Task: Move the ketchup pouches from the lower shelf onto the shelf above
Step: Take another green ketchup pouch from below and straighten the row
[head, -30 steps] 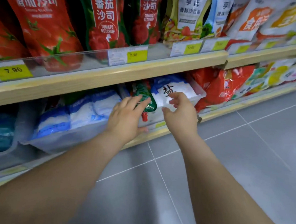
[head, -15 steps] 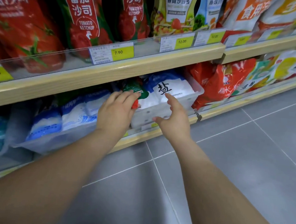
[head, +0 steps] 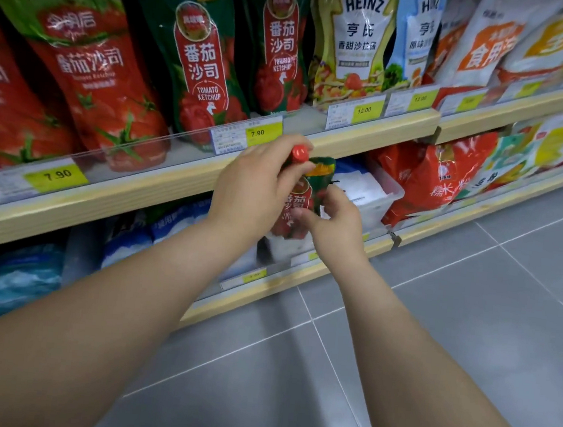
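Head view, shop aisle with two wooden-edged shelves above a grey tiled floor [head: 432,348]. Far left, upper shelf [head: 137,196]: large red ketchup pouches [head: 90,81] stand upright behind a clear front rail, above a yellow price tag [head: 57,174] reading 7.90. Beneath them, on the lower shelf [head: 276,288], blue-and-white bags [head: 19,277] lie stacked. Left of centre, upper shelf: two dark green pouches [head: 201,68] marked TOMATO KETCHUP stand side by side, with a second 7.90 tag [head: 257,132] in front. Centre: the left hand [head: 259,183] is closed around the neck of a small green ketchup pouch [head: 304,198], its red cap [head: 299,153] showing above the fingers, level with the front edge of the upper shelf. The pouch hangs upright in the air, in front of the gap between the two shelves. The right hand [head: 334,218] pinches the pouch's lower half between thumb and fingers. Just behind the hands, a clear plastic bin [head: 377,202] of white packets sits on the lower shelf. Right of centre, upper shelf: Heinz pouches [head: 355,41] above 12.00 tags [head: 364,110]. Far right: a red bag [head: 441,180] leans on the lower shelf beside mixed coloured packets [head: 548,146]
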